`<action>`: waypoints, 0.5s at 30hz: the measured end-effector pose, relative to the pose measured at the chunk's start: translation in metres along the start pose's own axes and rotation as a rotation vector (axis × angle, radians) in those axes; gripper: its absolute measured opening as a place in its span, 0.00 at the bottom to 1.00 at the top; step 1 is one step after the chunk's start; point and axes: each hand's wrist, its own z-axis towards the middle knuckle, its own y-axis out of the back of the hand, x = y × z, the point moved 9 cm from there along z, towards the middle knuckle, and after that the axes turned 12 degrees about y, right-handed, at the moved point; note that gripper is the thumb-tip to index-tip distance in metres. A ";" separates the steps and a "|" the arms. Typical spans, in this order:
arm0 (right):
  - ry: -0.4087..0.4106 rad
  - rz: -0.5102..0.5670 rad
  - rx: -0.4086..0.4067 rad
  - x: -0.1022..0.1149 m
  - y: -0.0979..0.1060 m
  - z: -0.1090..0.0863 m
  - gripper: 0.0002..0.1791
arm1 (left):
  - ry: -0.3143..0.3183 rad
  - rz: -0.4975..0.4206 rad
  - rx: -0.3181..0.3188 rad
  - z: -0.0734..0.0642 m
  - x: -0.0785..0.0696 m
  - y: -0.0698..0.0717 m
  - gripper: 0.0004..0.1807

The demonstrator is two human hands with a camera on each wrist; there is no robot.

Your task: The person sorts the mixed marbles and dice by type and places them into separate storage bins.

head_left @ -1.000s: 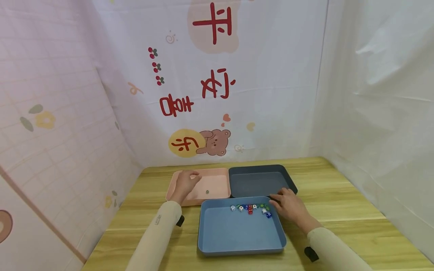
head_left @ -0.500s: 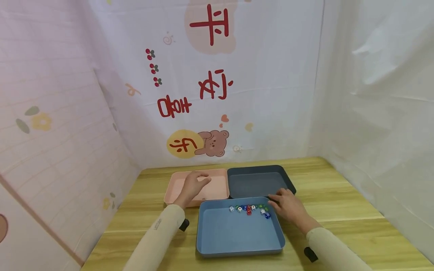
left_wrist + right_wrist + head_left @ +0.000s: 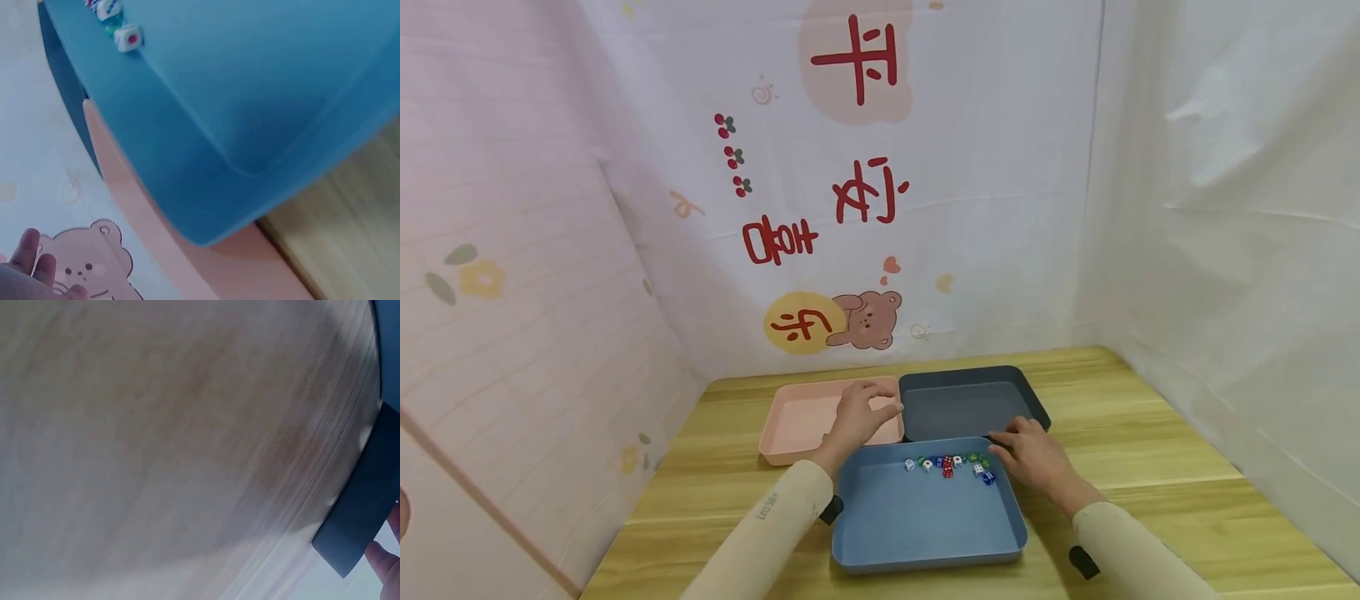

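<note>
My left hand (image 3: 859,417) hovers over the right part of the pink tray (image 3: 793,417), thumb and index finger apart with nothing visible between them. In the left wrist view its fingers (image 3: 45,269) are loosely spread. My right hand (image 3: 1036,458) rests where the dark blue tray (image 3: 966,408) meets the lighter blue tray (image 3: 925,525), fingers relaxed. A fingertip (image 3: 379,557) lies right at the dark tray's wall in the right wrist view. Several small red, white, blue and green dice (image 3: 947,468) lie along the far side of the lighter blue tray.
The three trays stand close together on a wood-grain table (image 3: 1150,467), pink and dark blue behind, lighter blue in front. A white printed cloth (image 3: 985,208) hangs behind and on both sides.
My left hand has moved right across the pink tray toward the dark tray. The small greenish die seen in the pink tray is now out of sight. My right hand stays put.
</note>
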 end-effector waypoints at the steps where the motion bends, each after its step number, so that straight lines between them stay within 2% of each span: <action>1: -0.001 0.001 0.000 0.000 0.000 0.000 0.18 | 0.000 0.022 0.002 -0.001 0.000 -0.003 0.14; 10: -0.001 0.004 0.011 0.002 0.005 0.001 0.18 | -0.017 0.206 0.054 -0.012 0.006 -0.027 0.16; 15: -0.006 0.002 0.033 0.003 0.005 0.001 0.18 | -0.007 0.232 0.065 -0.019 0.007 -0.035 0.13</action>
